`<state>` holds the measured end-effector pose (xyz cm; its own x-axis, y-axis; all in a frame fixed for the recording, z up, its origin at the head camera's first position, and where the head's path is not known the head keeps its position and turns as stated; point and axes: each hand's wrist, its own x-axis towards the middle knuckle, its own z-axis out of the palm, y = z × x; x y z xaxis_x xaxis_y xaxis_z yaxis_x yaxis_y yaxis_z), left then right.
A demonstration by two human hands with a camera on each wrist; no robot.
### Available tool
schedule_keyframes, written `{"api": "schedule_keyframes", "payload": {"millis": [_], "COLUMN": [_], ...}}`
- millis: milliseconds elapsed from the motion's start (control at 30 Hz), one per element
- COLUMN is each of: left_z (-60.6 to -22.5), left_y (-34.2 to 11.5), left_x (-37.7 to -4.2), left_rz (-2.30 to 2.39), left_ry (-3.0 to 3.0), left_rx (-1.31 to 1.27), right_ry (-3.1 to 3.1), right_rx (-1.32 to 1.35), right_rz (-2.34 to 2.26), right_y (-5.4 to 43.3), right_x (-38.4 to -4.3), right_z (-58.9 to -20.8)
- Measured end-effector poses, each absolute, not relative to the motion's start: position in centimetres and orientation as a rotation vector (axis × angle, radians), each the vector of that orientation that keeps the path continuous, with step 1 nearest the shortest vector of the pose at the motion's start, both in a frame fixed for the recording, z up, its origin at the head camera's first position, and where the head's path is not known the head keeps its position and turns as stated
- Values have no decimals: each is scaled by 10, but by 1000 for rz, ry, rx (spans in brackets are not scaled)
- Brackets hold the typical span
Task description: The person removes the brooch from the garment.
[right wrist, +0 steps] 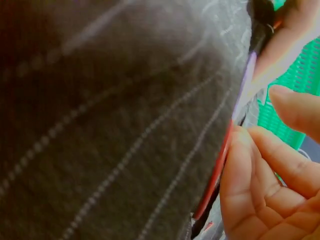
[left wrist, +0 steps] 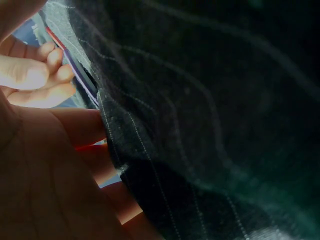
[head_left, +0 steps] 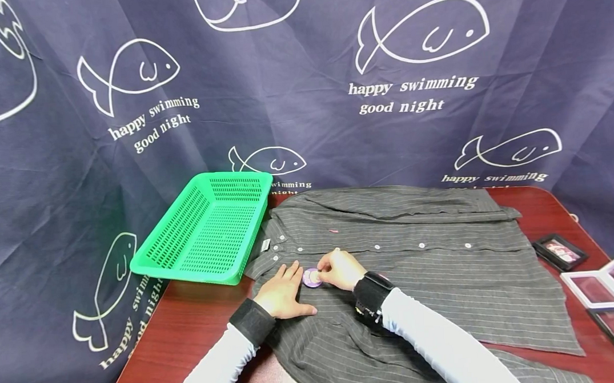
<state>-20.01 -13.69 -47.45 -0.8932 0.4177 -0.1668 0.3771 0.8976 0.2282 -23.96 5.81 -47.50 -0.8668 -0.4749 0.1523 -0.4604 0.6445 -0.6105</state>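
Observation:
A dark grey pinstriped shirt [head_left: 423, 255] lies spread flat on the red-brown table [head_left: 189, 328], buttoned down its front. A round purple badge [head_left: 311, 277] sits on the shirt's chest near the collar. My right hand [head_left: 338, 269] pinches the badge's edge with curled fingers [right wrist: 260, 165]; the badge's thin purple rim [right wrist: 245, 85] shows edge-on in the right wrist view. My left hand [head_left: 283, 289] lies flat on the shirt fabric [left wrist: 210, 130] just left of the badge, fingers straight, pressing the cloth down.
A green plastic basket [head_left: 211, 227] stands at the table's back left corner, partly over the edge. At the right are a small black framed picture [head_left: 559, 250] and clear display frames [head_left: 606, 284]. A dark blue fish-print curtain [head_left: 302, 83] hangs behind.

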Motion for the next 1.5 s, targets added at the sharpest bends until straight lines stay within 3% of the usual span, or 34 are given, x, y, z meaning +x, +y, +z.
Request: {"api": "schedule_keyframes", "payload": {"millis": [533, 1500], "left_z": [-474, -472], "left_y": [-137, -135], "left_x": [-200, -205], "left_rz": [282, 348], "left_ry": [2852, 2862], "left_rx": [603, 606], "right_ry": [2892, 2890], "right_rx": [-642, -739], "right_rz": [-928, -860], "right_y": [46, 45], "right_x": [-237, -238], "right_z": [-476, -478]}}
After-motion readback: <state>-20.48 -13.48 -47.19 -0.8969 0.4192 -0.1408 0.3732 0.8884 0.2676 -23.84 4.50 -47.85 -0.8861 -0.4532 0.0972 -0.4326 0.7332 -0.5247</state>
